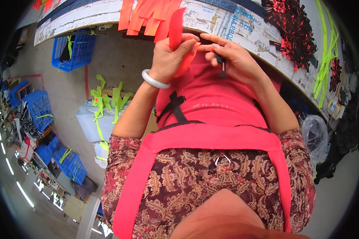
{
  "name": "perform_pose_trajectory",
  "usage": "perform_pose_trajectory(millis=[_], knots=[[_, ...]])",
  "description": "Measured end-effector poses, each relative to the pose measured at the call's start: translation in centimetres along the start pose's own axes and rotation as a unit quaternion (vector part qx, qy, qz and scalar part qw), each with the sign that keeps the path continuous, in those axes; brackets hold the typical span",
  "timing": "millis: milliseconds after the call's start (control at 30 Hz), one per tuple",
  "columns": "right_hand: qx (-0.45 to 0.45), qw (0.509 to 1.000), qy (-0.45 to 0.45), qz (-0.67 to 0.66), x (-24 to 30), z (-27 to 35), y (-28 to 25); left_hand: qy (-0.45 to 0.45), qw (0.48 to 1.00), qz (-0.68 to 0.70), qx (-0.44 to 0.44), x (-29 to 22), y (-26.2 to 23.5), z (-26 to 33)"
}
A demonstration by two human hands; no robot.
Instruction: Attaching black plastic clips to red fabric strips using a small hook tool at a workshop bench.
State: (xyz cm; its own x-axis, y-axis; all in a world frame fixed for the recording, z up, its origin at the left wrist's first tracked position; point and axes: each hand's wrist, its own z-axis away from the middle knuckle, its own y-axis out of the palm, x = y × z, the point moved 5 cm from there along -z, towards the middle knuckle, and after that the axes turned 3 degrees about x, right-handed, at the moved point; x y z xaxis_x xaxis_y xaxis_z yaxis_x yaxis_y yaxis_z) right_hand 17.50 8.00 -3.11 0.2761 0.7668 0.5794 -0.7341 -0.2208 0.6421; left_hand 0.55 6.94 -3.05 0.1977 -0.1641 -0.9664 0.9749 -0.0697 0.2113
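My left hand [169,57], with a pale bangle [155,80] at its wrist, is closed on a bright orange-red fabric strip [176,28]. One end of the strip stands up above the thumb, and the other hangs below the fingers. Close beside it, my right hand [237,57] pinches a small black strip with a reddish mark [222,67] between thumb and fingers, its index finger reaching toward the left hand. Both hands are over the red apron [215,95], near the table edge. Just beyond the left hand, several more orange-red strips [147,18] hang over that edge.
The worn white table [83,22] curves across the top. On its right lie a heap of black-and-red pieces [289,32] and long yellow-green strips [326,59]. Blue crates [73,51] stand on the floor at left, near pale fabric [87,121] topped with yellow-green strips.
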Motion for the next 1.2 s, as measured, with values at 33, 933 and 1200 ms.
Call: perform_pose_trajectory(millis=[33, 933, 1200], knots=[[0.0, 1.0, 0.001, 0.0, -0.1, 0.2, -0.4, -0.017, 1.0, -0.006, 0.02, 0.2, 0.5, 0.2], [-0.108, 0.968, -0.102, 0.204, 0.1, 0.4, -1.2, -0.111, 0.991, 0.053, 0.049, 2.2, 2.8, 0.7], [-0.099, 0.938, -0.159, 0.293, 1.2, 1.3, -0.5, -0.103, 0.993, 0.042, 0.046, 1.3, 2.3, 1.1]])
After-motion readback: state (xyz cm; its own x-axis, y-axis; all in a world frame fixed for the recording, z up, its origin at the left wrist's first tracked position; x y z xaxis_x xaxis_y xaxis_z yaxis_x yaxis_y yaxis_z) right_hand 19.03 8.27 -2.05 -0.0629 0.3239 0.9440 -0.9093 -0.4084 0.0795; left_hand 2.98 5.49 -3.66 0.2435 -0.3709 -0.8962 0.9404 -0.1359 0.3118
